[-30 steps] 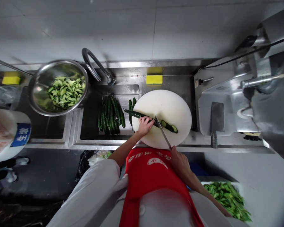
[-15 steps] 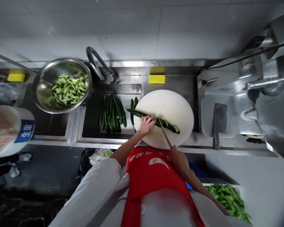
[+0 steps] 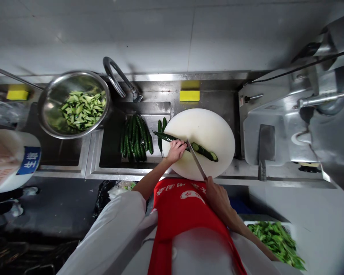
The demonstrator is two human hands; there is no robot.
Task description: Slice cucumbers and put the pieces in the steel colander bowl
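A dark green cucumber lies slantwise on the round white cutting board, its tip past the board's left edge. My left hand is closed over it near the cut end, fingers pressing it down. In my right hand is the handle of a kitchen knife. The blade points up and left, its front part at the cucumber just beside my left fingertips. To the right of the blade, cut cucumber slices lie in a leaning row on the board.
Whole cucumbers lie in the sink, left of the board. Farther left stands a steel bowl with cut green pieces, beside a faucet. A yellow sponge sits behind the board. A metal machine stands right; leafy greens are below.
The knife and my right hand have shifted slightly left along the cucumber. The gap between the blade and my left fingers is narrower, and a cut face now shows on the sliced row.
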